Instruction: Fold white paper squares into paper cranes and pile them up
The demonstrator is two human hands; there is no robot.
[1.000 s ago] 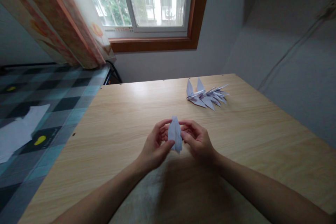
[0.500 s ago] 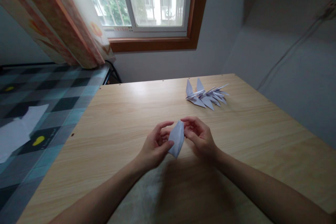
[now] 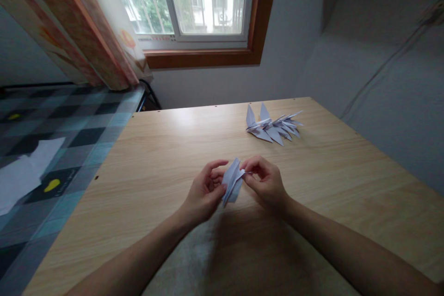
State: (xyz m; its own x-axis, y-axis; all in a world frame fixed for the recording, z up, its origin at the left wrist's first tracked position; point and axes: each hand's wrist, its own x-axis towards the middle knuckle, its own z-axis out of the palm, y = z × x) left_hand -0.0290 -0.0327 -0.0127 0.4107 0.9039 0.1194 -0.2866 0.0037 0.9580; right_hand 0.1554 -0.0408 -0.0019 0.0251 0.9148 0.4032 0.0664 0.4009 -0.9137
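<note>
White folded paper (image 3: 232,185) is held between two bare hands above the near middle of a pale wooden table (image 3: 156,157). The left hand (image 3: 204,194) pinches the piece at its left side, thumb on the near face and fingers curled behind, the index finger reaching out past the upper edge. The right hand (image 3: 265,182) pinches a small pointed flap at the piece's right side between thumb and fingers; the exact grip of the fingertips is too small to make out. The paper tilts, its far end leaning right, and its layers fan slightly apart.

Far on the table, to the right of the held piece and well apart from it, lies a cluster of pointed paper folds (image 3: 274,129), two of its tips standing upright at the left end and the rest spreading right.

To the left of the table, a checked cloth (image 3: 86,136) in blue-green, grey and black bears loose white sheets (image 3: 21,178) near a yellow mark (image 3: 52,186). On the far side, an orange-patterned curtain (image 3: 104,51) hangs at the left of a barred window (image 3: 211,4) with a brown wooden frame (image 3: 204,59). At right, a cord (image 3: 378,71) runs slantwise down the grey wall (image 3: 391,101).
</note>
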